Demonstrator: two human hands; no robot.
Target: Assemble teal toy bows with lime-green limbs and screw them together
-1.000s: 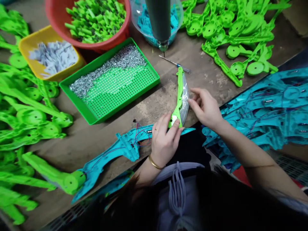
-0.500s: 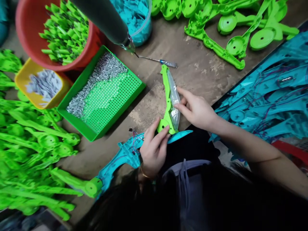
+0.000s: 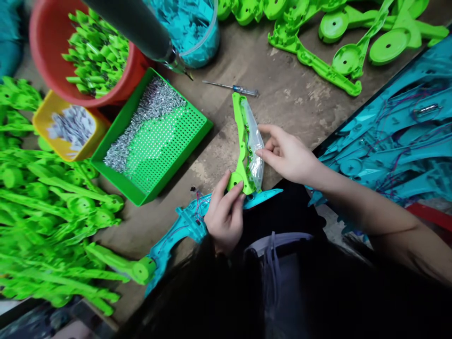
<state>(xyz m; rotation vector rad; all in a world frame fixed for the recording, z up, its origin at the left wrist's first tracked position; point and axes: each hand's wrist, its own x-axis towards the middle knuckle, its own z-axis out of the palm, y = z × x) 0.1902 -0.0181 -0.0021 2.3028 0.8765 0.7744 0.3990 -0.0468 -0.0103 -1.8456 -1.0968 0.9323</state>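
Observation:
A green plastic part (image 3: pixel 240 141) stands out from my left hand (image 3: pixel 224 216), whose thumb and fingers pinch its round lower end. Along the part's right side lies a clear plastic piece (image 3: pixel 256 160). My right hand (image 3: pixel 287 153) grips the edge of that clear piece between thumb and index finger. A narrow gap with small inner details shows between the green part and the clear piece. Under my left hand a blue part (image 3: pixel 183 226) with thin red wires lies on the table, partly hidden by the hand.
A green basket of screws (image 3: pixel 173 155), a red bowl (image 3: pixel 40 56) and a yellow container (image 3: pixel 42 125) stand left. A dark hanging tool (image 3: pixel 141 28) points down near a screwdriver (image 3: pixel 233 88). Green parts (image 3: pixel 52 202) lie left, blue parts (image 3: pixel 388 141) right.
The green part has shifted slightly left and apart from the clear piece, so the gap between them is wider. The camera view has moved a little.

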